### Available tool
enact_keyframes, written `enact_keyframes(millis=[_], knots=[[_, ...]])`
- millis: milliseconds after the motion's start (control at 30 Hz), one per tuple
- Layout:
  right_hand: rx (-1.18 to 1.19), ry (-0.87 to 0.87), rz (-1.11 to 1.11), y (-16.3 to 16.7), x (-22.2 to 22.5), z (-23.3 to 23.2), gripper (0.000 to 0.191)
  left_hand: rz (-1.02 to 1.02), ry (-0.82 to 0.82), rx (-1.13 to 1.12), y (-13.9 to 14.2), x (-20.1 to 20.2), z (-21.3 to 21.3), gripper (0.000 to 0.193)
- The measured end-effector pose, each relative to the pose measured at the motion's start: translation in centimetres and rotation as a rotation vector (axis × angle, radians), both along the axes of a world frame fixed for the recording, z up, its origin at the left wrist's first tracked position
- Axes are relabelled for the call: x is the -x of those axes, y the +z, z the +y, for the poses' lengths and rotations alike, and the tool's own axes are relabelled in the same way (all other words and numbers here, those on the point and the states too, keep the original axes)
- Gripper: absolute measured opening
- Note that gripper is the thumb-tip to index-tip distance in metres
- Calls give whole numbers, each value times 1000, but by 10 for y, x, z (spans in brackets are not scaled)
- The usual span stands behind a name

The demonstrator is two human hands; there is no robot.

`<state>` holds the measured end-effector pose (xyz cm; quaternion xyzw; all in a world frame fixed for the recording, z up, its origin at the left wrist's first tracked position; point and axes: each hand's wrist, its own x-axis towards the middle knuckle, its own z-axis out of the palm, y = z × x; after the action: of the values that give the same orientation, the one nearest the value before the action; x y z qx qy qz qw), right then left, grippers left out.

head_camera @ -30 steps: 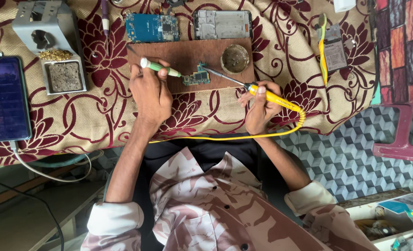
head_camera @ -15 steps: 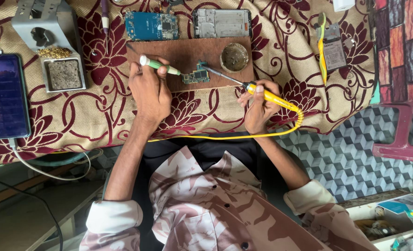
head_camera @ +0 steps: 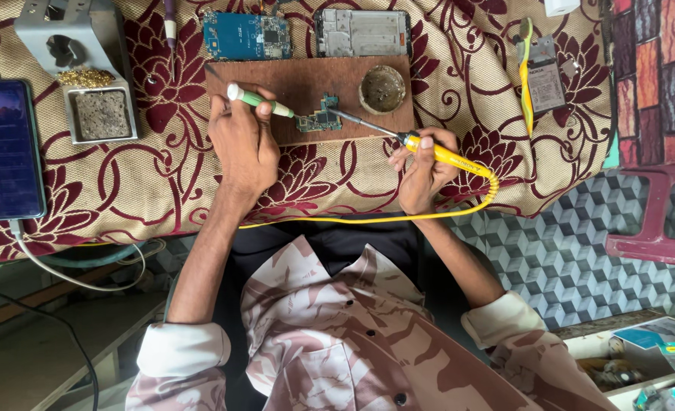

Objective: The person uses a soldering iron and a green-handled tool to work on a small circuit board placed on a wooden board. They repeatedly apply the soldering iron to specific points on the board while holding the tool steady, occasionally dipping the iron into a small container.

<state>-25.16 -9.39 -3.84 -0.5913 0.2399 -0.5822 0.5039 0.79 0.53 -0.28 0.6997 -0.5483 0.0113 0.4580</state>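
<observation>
- L hand (head_camera: 242, 144): clenched round green-handled tool (head_camera: 257, 100), tip down on small circuit board (head_camera: 318, 121).
- R hand (head_camera: 421, 171): gripping yellow soldering iron (head_camera: 440, 152) pen-style; metal tip meets same board from the right.
- Small circuit board: lies on brown wooden board (head_camera: 307, 80), mid-table, between both tools.
- Doing it well (judgement): pin board firmly w/ green tool, keep iron tip only on the joint, brief contact, wrists braced on table (head_camera: 155, 190); keep yellow cord (head_camera: 368, 219) clear of the work.
- Round tin (head_camera: 381, 89): on wooden board, just right of small circuit board; dull brownish residue inside, prob. flux – can't confirm.
- Iron stand (head_camera: 86, 68), far left: tray w/ grey sponge pad, brass wool above it.
- Open box (head_camera: 641, 358), lower right: small packets, contents unclear.
- Also: blue circuit board (head_camera: 247, 35), phone frame (head_camera: 362, 32), phone on cable (head_camera: 4, 148).
</observation>
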Motion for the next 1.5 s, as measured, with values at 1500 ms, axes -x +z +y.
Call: enact_keyframes(millis=[1500], knots=[[16,-39,64,10,-2,2,26,-24,-3,7,-6,-1,2,29]])
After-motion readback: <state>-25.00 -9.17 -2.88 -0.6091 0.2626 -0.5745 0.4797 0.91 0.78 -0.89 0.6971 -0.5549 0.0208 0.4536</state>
